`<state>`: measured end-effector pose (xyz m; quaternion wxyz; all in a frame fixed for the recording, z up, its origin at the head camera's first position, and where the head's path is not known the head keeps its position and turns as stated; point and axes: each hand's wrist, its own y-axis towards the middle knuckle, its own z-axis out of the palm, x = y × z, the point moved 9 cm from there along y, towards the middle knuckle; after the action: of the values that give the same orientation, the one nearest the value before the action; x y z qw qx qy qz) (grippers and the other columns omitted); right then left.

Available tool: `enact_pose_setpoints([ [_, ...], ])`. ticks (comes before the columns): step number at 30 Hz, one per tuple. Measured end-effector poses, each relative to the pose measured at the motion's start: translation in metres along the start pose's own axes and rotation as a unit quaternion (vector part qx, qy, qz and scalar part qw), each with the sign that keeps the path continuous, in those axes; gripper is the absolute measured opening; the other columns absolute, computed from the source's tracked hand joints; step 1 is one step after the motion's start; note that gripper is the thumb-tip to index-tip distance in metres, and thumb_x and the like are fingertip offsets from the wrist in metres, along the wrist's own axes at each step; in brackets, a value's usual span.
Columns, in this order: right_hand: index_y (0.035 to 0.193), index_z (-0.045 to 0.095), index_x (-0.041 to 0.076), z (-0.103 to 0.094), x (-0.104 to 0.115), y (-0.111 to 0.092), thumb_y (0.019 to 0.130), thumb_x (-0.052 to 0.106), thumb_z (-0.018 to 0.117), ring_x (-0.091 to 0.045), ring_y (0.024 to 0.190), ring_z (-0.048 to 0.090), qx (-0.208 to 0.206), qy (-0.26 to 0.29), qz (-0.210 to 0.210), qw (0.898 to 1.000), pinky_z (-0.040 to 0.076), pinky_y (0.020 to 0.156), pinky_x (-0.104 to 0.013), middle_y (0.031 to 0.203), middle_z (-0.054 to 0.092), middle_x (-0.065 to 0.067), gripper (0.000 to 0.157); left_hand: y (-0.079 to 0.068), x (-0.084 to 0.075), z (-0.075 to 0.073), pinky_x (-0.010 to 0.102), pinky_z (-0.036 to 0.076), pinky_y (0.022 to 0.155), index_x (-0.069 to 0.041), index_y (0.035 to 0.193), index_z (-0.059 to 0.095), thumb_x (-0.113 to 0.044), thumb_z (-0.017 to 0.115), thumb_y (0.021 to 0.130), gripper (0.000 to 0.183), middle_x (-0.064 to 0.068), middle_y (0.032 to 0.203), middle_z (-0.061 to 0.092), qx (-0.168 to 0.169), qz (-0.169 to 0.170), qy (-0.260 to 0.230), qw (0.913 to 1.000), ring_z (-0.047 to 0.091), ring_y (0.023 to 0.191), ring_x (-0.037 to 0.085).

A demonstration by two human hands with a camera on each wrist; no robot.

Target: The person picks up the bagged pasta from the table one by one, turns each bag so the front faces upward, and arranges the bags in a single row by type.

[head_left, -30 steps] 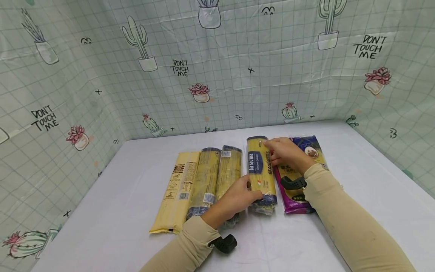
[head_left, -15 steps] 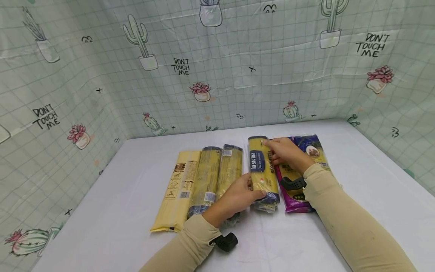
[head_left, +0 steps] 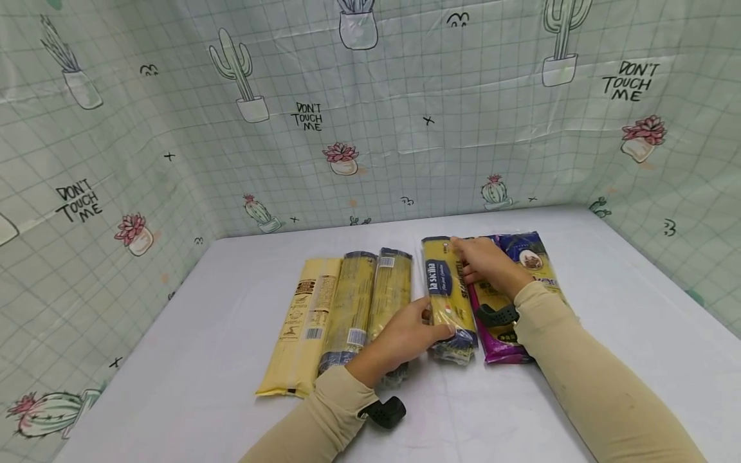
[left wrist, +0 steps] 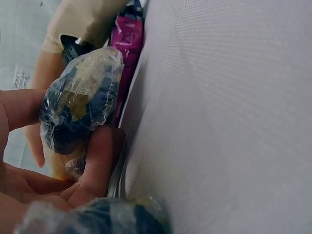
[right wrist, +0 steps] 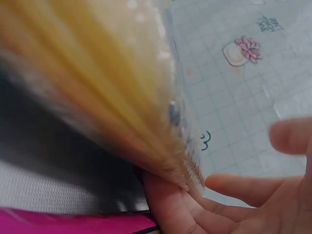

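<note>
A yellow and blue spaghetti pack (head_left: 440, 280) lies between my hands in the head view. My left hand (head_left: 403, 335) grips its near end, thumb on top; in the left wrist view the crinkled clear wrapper end (left wrist: 80, 105) sits between thumb and fingers. At the far right edge, my right hand (head_left: 492, 265) holds the pack. From the right wrist, fingers reach under the yellow pack (right wrist: 107, 78), with a dark gap between it and the table. To its right, partly hidden by my right hand and wrist, lies a purple and blue food packet (head_left: 502, 350).
Left of my left hand lie two clear spaghetti packs, one outer pack (head_left: 350, 302) and one inner pack (head_left: 392, 289), then a pale yellow packet (head_left: 301, 321). All rest on a white-covered table (head_left: 191, 360). A patterned curtain (head_left: 382, 96) rises behind and at the sides.
The spaghetti pack's far end has dropped slightly toward me, and its near end has shifted a little right. Both hands keep their hold; the right has come slightly lower.
</note>
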<state>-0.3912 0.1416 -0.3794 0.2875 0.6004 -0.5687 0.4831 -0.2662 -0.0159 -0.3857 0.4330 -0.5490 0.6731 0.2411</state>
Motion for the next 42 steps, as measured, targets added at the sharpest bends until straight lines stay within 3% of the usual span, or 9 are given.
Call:
enact_pose_setpoints([
  [6,0.155,0.029,-0.003,-0.0007,-0.0019,0.0003,0.105,0.057,0.024,-0.035,0.112,0.061,0.01,0.026,0.0,1.0,0.057,0.08,-0.035,0.147,0.044,-0.027,0.078,0.0035,0.0014,0.0022,0.042,0.051,0.087,-0.007,0.151,0.043,-0.04,0.074,0.09,0.077,0.006,0.128,0.061,0.011,-0.01,0.014,0.9998,0.058,0.107,0.019],
  [16,0.157,0.025,0.0,-0.0023,0.0001,-0.0033,0.105,0.058,0.024,-0.04,0.12,0.056,0.017,0.033,-0.002,0.999,0.056,0.083,-0.038,0.147,0.043,-0.028,0.078,0.0064,-0.0023,0.0045,0.041,0.05,0.089,-0.009,0.154,0.04,-0.042,0.073,0.09,0.079,0.007,0.131,0.06,0.018,-0.007,0.023,0.9996,0.057,0.111,0.019],
  [23,0.156,0.028,0.001,-0.0036,0.0019,-0.0035,0.105,0.057,0.026,-0.038,0.125,0.053,0.017,0.033,-0.006,0.999,0.057,0.082,-0.035,0.146,0.045,-0.027,0.076,0.006,-0.0056,0.006,0.035,0.05,0.07,-0.005,0.146,0.048,-0.034,0.075,0.09,0.069,0.004,0.104,0.064,0.039,-0.001,-0.003,0.9992,0.065,0.078,0.017],
  [28,0.155,0.032,0.001,-0.0072,0.0017,-0.0024,0.105,0.057,0.029,-0.035,0.12,0.056,0.008,0.042,-0.005,0.999,0.057,0.081,-0.033,0.144,0.047,-0.027,0.075,0.0074,-0.0052,0.005,0.033,0.049,0.074,-0.003,0.136,0.055,-0.034,0.077,0.088,0.061,0.001,0.102,0.064,0.024,0.002,0.011,0.9996,0.06,0.085,0.015],
  [33,0.152,0.037,0.001,-0.0071,0.0005,0.0007,0.105,0.054,0.033,-0.027,0.11,0.059,0.002,0.044,-0.001,0.999,0.057,0.079,-0.031,0.14,0.051,-0.025,0.071,0.0096,-0.0033,0.0043,0.033,0.044,0.064,-0.004,0.123,0.059,-0.031,0.08,0.086,0.05,0.003,0.089,0.059,0.009,0.001,0.011,0.9999,0.054,0.077,0.017],
  [39,0.145,0.044,-0.001,-0.0056,0.0007,-0.0006,0.106,0.045,0.04,-0.018,0.091,0.058,-0.013,0.017,0.005,1.0,0.057,0.073,-0.026,0.123,0.053,-0.019,0.06,0.0085,-0.0018,0.0046,0.032,0.045,0.067,-0.002,0.133,0.056,-0.031,0.075,0.089,0.056,0.0,0.09,0.061,0.01,-0.006,-0.004,0.9999,0.056,0.077,0.014],
  [42,0.144,0.044,-0.003,-0.0061,0.0034,-0.0022,0.106,0.04,0.044,-0.019,0.091,0.059,-0.023,0.008,0.0,1.0,0.057,0.073,-0.025,0.119,0.052,-0.018,0.057,0.0058,-0.0033,0.0043,0.033,0.048,0.072,-0.002,0.135,0.056,-0.032,0.071,0.092,0.054,0.0,0.095,0.065,0.021,-0.005,-0.012,0.9997,0.06,0.08,0.012],
])
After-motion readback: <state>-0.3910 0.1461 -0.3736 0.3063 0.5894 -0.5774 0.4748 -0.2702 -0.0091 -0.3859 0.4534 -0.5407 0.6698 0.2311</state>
